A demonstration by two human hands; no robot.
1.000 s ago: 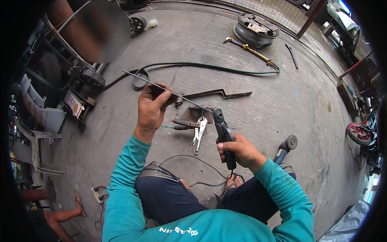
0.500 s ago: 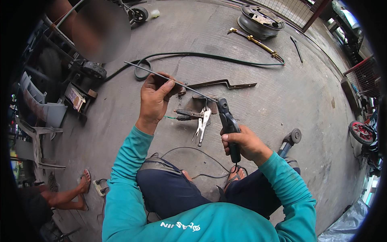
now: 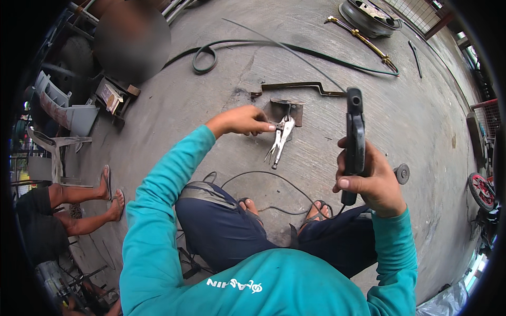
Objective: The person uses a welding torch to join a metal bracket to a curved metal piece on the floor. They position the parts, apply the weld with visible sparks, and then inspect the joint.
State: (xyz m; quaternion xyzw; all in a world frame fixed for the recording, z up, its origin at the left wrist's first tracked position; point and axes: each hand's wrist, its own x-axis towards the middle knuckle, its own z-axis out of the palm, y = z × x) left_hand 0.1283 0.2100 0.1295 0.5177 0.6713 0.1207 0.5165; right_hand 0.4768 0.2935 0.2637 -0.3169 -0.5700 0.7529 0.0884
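My right hand (image 3: 371,181) is wrapped around a black welding electrode holder (image 3: 356,137). From its head a long thin welding rod (image 3: 284,47) slants up and to the left, its far end bare. My left hand (image 3: 245,121) is closed over the dark-handled ground clamp, which it mostly hides, beside silver locking pliers (image 3: 283,138). The pliers' jaws grip a rusty metal piece (image 3: 296,113) on the floor. Just beyond lies a bent flat metal bar (image 3: 298,86).
Across the far floor loops a dark hose (image 3: 247,41), leading to a brass cutting torch (image 3: 363,42) beside a wheel rim (image 3: 369,18). A thin cable (image 3: 269,176) runs near my feet. An angle grinder (image 3: 402,174) lies right. Another person's legs (image 3: 84,205) are at left.
My left hand has let go of the welding rod and moved down onto the ground clamp. The right hand has carried the electrode holder rightward, holding it more upright. The view has shifted.
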